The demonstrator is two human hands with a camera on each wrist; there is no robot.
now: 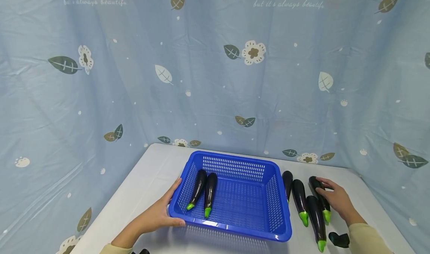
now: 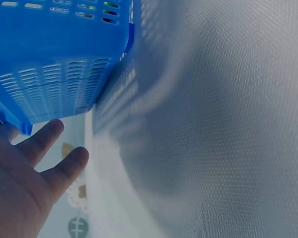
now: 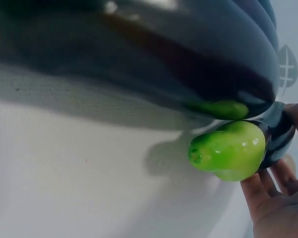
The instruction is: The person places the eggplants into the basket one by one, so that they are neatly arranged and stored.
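A blue plastic basket (image 1: 231,229) stands on the white table with two eggplants (image 1: 209,194) inside its left part. At its front left corner is my left hand (image 1: 158,213), the thumb along the front and the fingers at the left rim; in the left wrist view these fingers (image 2: 64,171) are spread and fairly straight. My right hand (image 1: 337,200) holds the rightmost eggplant (image 1: 315,183) between thumb and fingers. In the right wrist view its green stem end (image 3: 233,151) is near the table, beside another, larger-looking eggplant (image 3: 188,54).
Between the basket and my right hand lie more eggplants (image 1: 298,194), one partly hidden by the basket's right rim. A dark object (image 1: 339,240) shows by the right wrist. Behind the table (image 1: 161,160) hangs a blue patterned curtain (image 1: 208,97).
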